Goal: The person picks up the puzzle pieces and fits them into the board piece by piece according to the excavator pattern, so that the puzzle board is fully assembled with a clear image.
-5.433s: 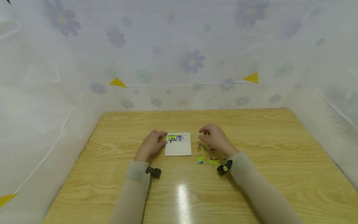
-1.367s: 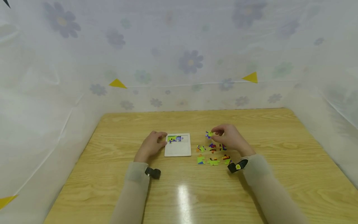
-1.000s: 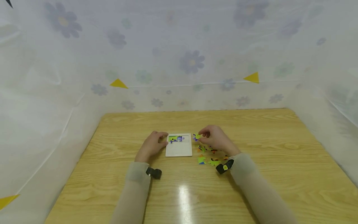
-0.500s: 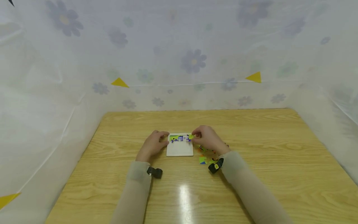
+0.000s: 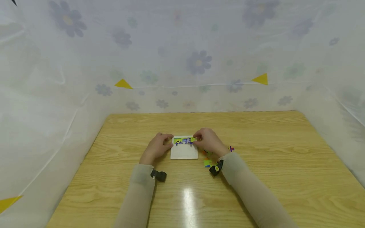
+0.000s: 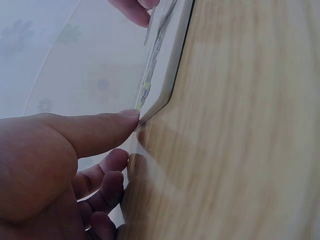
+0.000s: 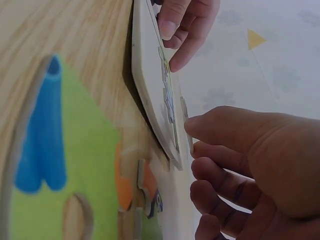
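A shallow white puzzle tray point(image 5: 184, 153) lies on the table, with colourful jigsaw pieces point(image 5: 178, 141) along its far side. At its left edge my left hand point(image 5: 157, 145) rests thumb and index fingertips, spaced apart; in the left wrist view the thumb point(image 6: 107, 131) touches the tray's corner. Over the far right corner, my right hand point(image 5: 209, 139) pinches a green and purple puzzle piece point(image 5: 192, 140) between thumb and index finger. From the right wrist view this piece point(image 7: 184, 107) appears edge-on, tilted just above the tray, its face hidden.
Loose puzzle pieces lie right of the tray, partly covered by my right hand and wrist: a green one with blue point(image 5: 207, 163) and a red and purple one point(image 5: 231, 148). A pale flowered curtain point(image 5: 182, 63) closes off the table's back and sides.
My right hand has picked up the green and purple piece from the right side and carried it left to the tray's far right corner. The left hand has stayed at the left edge.
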A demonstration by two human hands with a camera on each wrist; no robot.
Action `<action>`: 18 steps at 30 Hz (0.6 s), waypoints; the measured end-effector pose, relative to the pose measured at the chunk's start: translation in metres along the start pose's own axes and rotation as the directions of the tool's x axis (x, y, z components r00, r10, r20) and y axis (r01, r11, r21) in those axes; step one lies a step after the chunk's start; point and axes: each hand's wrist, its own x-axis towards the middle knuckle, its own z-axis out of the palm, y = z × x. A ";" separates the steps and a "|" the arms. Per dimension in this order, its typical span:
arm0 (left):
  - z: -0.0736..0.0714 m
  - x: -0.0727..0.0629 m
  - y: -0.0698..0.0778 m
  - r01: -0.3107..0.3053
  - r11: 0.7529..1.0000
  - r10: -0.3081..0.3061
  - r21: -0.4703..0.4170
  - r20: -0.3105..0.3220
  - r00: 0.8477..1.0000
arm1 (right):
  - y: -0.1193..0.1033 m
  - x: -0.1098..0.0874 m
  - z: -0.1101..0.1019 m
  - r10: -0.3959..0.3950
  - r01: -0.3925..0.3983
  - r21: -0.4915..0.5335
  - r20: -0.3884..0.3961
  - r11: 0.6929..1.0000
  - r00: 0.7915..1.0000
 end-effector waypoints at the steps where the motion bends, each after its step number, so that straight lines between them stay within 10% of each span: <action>1: 0.000 0.000 0.000 -0.003 1.000 0.003 0.001 -0.002 1.000 | 0.000 0.001 0.001 0.001 -0.001 -0.004 0.003 1.000 1.000; 18: 0.000 0.000 0.000 0.020 1.000 -0.020 0.005 -0.005 1.000 | 0.004 0.008 0.007 0.003 -0.003 -0.027 0.022 1.000 1.000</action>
